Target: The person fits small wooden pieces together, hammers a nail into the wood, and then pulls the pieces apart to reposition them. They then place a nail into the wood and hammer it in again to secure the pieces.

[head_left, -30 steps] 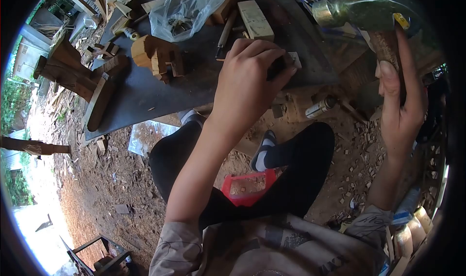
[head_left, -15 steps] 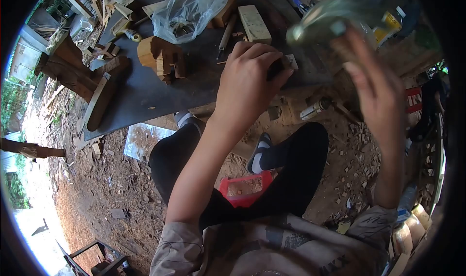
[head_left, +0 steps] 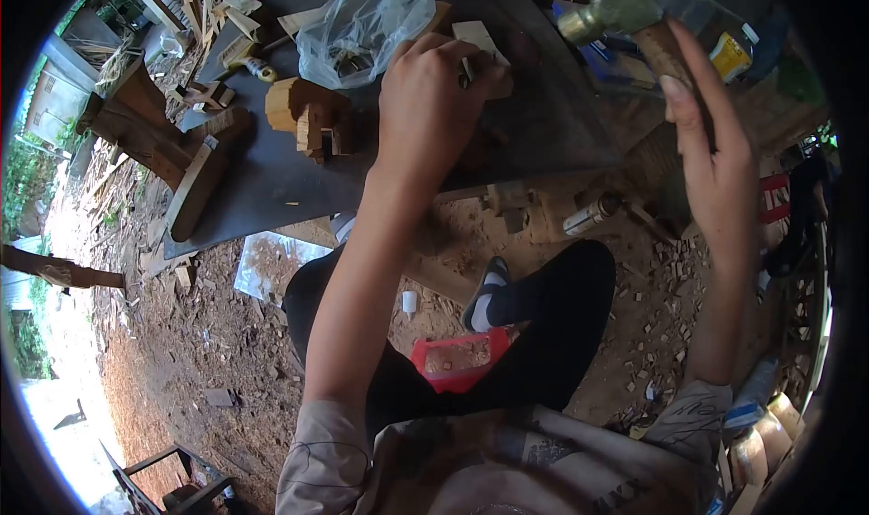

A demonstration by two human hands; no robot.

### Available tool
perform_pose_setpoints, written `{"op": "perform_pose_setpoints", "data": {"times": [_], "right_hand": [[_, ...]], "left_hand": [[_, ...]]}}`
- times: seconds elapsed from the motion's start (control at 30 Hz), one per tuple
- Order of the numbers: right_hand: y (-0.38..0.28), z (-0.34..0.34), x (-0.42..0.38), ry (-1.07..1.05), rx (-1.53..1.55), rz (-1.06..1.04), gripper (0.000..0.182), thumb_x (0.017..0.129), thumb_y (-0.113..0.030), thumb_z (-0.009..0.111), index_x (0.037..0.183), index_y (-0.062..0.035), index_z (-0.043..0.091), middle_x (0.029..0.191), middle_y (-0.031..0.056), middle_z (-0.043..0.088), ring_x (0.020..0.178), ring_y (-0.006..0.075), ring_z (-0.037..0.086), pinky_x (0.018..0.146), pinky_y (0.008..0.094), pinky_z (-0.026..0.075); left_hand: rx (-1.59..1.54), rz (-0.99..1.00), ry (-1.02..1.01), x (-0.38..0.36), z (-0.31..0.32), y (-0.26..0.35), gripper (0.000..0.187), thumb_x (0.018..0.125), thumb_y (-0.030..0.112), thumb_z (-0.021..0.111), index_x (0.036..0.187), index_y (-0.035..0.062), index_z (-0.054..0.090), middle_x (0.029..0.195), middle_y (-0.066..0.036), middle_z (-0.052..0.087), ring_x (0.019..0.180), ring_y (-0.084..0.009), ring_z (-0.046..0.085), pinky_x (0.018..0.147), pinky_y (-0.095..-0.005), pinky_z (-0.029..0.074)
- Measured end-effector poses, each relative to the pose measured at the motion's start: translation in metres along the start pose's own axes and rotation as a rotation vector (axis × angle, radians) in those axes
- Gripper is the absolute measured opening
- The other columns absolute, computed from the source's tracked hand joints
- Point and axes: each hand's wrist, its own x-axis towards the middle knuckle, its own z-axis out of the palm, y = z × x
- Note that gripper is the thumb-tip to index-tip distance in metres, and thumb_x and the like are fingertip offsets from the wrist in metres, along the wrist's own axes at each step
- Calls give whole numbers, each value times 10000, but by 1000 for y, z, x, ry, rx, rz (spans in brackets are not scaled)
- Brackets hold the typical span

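Observation:
My right hand (head_left: 715, 157) is closed around the wooden handle of a claw hammer (head_left: 625, 15), raised at the right over the edge of the tabletop. My left hand (head_left: 433, 99) is over the dark tabletop (head_left: 561, 117), fingers curled in. A thin, light-coloured bit (head_left: 467, 71) shows between thumb and fingers; what it belongs to is hidden. Just behind that hand lies a pale wooden block (head_left: 480, 40), partly covered by the fingers. Left of it are a clear plastic bag (head_left: 362, 26) with small things inside and a carved brown wooden piece (head_left: 303, 117).
A curved wooden frame part (head_left: 195, 189) leans at the table's left edge. A yellow-labelled container (head_left: 730, 55) stands at the far right. Below are a spray can (head_left: 593, 214), a red plastic stool (head_left: 462, 357), a small white cylinder (head_left: 409, 302) and ground strewn with wood chips.
My left hand has moved left and back, away from the dark piece it held, which no longer shows. The hammer, blurred before, is now nearly still. The white cylinder has come into view.

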Motion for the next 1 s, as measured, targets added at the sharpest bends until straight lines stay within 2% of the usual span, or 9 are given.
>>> {"op": "perform_pose_setpoints", "data": {"times": [0.2, 0.27, 0.4, 0.43, 0.57, 0.63, 0.83, 0.97, 1.0], "right_hand": [[-6, 19, 18, -175, -99, -141, 464, 1106, -248, 636, 1564, -176, 608, 1421, 101, 734, 1309, 308, 704, 1044, 438, 563], [-1, 25, 32, -38, -13, -248, 465, 1113, -261, 624, 1563, -145, 603, 1397, 102, 747, 1294, 300, 713, 1038, 431, 566], [-17, 18, 54, 60, 159, 137, 500, 1135, -296, 589, 1584, -80, 552, 1190, 82, 727, 1039, 219, 676, 858, 366, 554], [-32, 23, 60, 57, 142, 91, 519, 1156, -309, 562, 1603, -49, 514, 1025, 63, 687, 829, 153, 616, 710, 316, 521], [2, 44, 71, -128, -226, -376, 524, 1148, -285, 584, 1605, -41, 509, 1097, 140, 785, 730, 183, 723, 625, 357, 589], [-31, 21, 78, -360, -380, -168, 515, 1131, -257, 602, 1599, -57, 523, 1089, 156, 804, 746, 192, 756, 633, 382, 612], [-34, 26, 83, 125, -123, -53, 503, 1168, -274, 545, 1617, -50, 510, 741, 57, 620, 526, 136, 468, 511, 317, 410], [22, 41, 70, -79, -26, -306, 491, 1122, -322, 608, 1580, -148, 581, 1290, 112, 789, 1087, 244, 783, 911, 402, 602], [18, 38, 72, -128, -144, -355, 487, 1125, -327, 607, 1581, -159, 581, 1286, 119, 788, 1041, 235, 780, 896, 401, 600]], "left_hand": [[-174, -163, -78, -2, -2, 0, 337, 888, 303, 864, 1087, 33, 830, 1031, -198, 794, 959, -364, 766, 880, -420, 586], [-164, -156, -61, -3, 1, -2, 334, 890, 304, 863, 1086, 35, 831, 1003, -203, 795, 950, -368, 769, 872, -424, 588], [-151, -133, -52, -4, 0, -4, 334, 888, 309, 863, 1086, 41, 832, 951, -205, 795, 922, -374, 773, 858, -427, 593], [-153, -134, -52, -4, 1, -5, 339, 889, 316, 860, 1089, 43, 832, 955, -202, 796, 933, -373, 768, 869, -430, 590], [-150, -161, -55, -7, 0, -4, 307, 873, 302, 844, 1057, 57, 831, 1040, -164, 783, 1044, -376, 714, 936, -454, 568], [-148, -173, -56, -7, 0, -3, 289, 865, 288, 837, 1043, 61, 830, 1081, -151, 776, 1087, -381, 690, 958, -464, 560], [-158, -168, -48, -10, 3, -6, 311, 863, 285, 834, 1064, 48, 824, 1088, -165, 775, 1084, -389, 686, 959, -470, 559], [-165, -168, -58, -9, 3, -6, 308, 864, 279, 833, 1064, 45, 824, 1077, -171, 776, 1076, -393, 688, 956, -469, 560], [-168, -174, -63, -9, 2, -6, 306, 864, 277, 833, 1064, 46, 824, 1073, -172, 776, 1073, -395, 688, 955, -469, 560]]}}
